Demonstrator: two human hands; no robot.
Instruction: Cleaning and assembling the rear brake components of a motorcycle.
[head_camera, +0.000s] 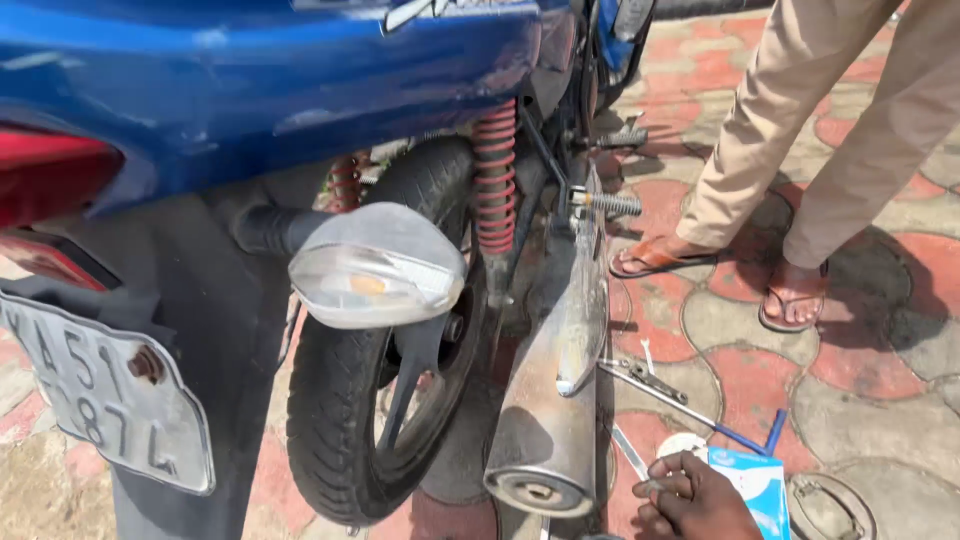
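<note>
Blue motorcycle (250, 90) parked on paved floor (880, 370), rear wheel (350, 400) on, silver exhaust pipe (565, 390) mounted; work looks mid-way, tools laid out, nothing visibly removed

Other person's legs in beige trousers (800, 130), sandals, stand at far right of floor

Pliers (645, 378) and blue-handled tool (740, 438) lie on floor just beside exhaust pipe

Blue-white box (760, 485) touching one hand (695, 500) at bottom edge; which hand, cannot tell

That hand pinches small white stick (655, 486), fingers narrow; other hand out of view
</note>
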